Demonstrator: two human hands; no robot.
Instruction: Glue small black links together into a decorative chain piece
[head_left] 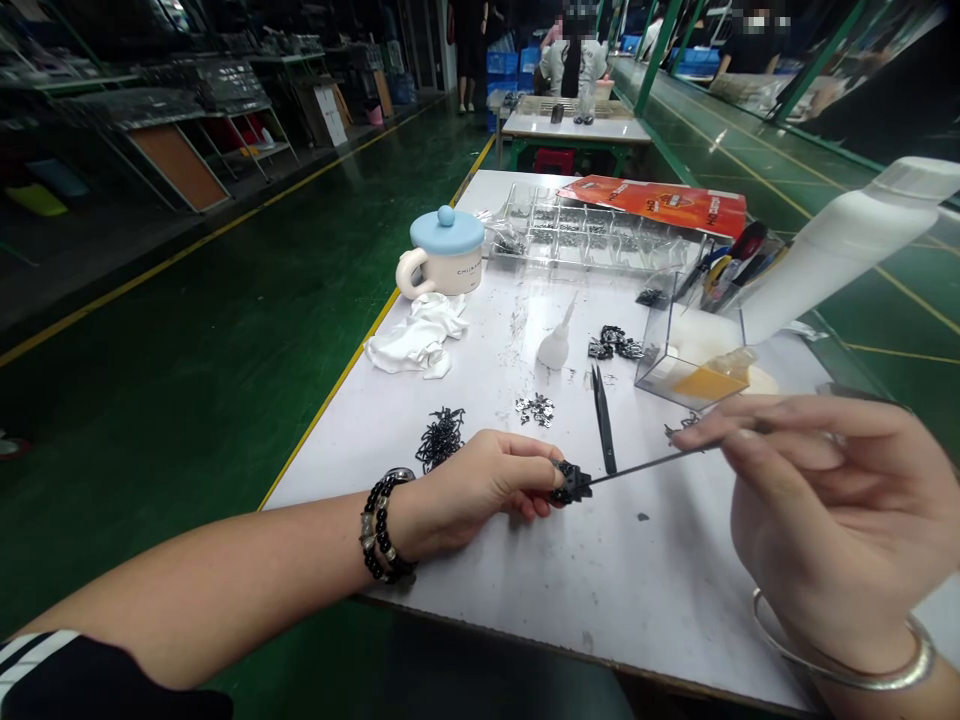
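Between the thumb and fingers of my left hand is a small black part, held just above the table. My right hand pinches a thin dark rod-like tool, whose tip meets the right side of that part. What the tip does there is too small to make out. Black tweezers lie just beyond the part. A pile of small black pieces sits behind my left wrist, and small silvery pieces lie farther ahead.
A lidded mug and crumpled white cloth stand at the left edge. Farther back are a small dropper bottle, black parts, a compartment tray and an orange packet. A clear box and white bottle are right.
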